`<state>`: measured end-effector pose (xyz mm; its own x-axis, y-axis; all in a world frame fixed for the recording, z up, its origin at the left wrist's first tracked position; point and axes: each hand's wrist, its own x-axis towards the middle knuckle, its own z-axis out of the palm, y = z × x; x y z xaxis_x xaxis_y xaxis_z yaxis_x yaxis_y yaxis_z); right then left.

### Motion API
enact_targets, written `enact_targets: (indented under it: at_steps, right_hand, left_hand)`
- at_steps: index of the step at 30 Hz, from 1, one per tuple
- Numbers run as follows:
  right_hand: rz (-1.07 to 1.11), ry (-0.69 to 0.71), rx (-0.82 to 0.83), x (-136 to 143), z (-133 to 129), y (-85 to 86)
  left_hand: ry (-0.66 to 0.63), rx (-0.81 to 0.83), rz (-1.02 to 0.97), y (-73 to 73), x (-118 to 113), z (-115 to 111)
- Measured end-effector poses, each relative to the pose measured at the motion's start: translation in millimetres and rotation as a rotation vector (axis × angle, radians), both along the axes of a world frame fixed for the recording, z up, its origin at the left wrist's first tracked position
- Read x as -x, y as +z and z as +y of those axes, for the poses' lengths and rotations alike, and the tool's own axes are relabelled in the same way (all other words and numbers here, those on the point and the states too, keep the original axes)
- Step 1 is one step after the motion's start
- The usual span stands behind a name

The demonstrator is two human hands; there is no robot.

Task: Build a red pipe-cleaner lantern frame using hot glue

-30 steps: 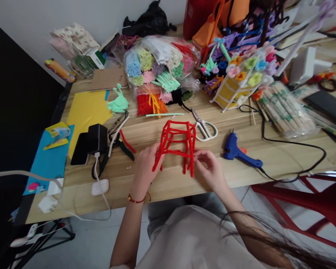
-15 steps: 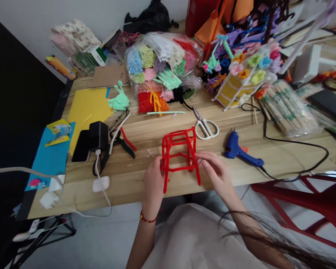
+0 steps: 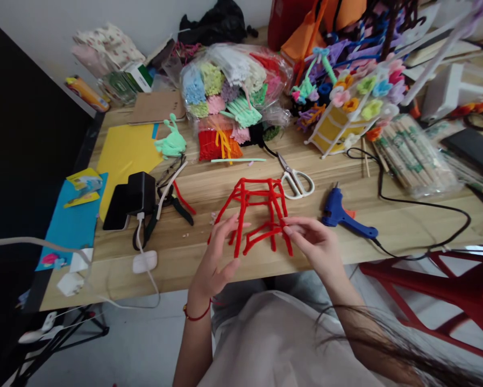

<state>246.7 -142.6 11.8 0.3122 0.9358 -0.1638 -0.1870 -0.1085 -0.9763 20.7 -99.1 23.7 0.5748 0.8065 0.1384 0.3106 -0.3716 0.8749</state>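
A small stool-shaped frame of red pipe cleaners (image 3: 241, 215) stands on the wooden table in front of me, its legs pointing down. My right hand (image 3: 316, 242) pinches its right leg where a lower crosspiece meets it. That crosspiece hangs bent, its left end free of the near left leg. My left hand (image 3: 213, 263) is beside the left legs with fingers apart; whether a fingertip touches the frame I cannot tell. One far left leg leans outward behind this hand. White-handled scissors (image 3: 298, 184) lie just behind the frame.
A blue glue gun (image 3: 346, 215) with a black cable lies to the right. Pliers (image 3: 180, 211), a black charger block (image 3: 142, 193) and a white earbud case (image 3: 144, 262) are on the left. Bagged pipe cleaners (image 3: 233, 86) sit at the back. A red stool (image 3: 427, 290) stands at right.
My left hand has let go of the frame's left side and moved left, its fingers spreading. The lower crosspiece has come away on the left, and a left leg now splays outward.
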Motion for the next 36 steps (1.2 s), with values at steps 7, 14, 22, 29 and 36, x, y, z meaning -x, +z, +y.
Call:
enact_targets:
  at_steps: [7, 14, 22, 29, 36]
  right_hand:
    - [0.072, 0.048, -0.015, 2.6, -0.3, 0.9]
    - [0.100, 0.060, 0.037, 3.3, 1.7, 1.6]
    - [-0.579, 0.029, -0.035, -15.7, -15.8, 30.3]
    - [-0.768, -0.015, -0.093, -73.0, 14.5, 51.0]
    - [-0.850, 0.136, -0.237, -130.3, 45.8, 127.8]
  left_hand:
    - [0.000, 0.152, -0.054, -0.6, -4.4, 6.0]
    - [-0.048, 0.161, -0.112, 0.6, -12.3, 15.3]
    - [-0.012, 0.282, -0.189, -7.8, -16.6, 14.5]
    - [0.084, 0.243, -0.209, -12.4, -15.7, 18.0]
    - [0.182, 0.223, -0.223, -9.1, -5.8, 17.3]
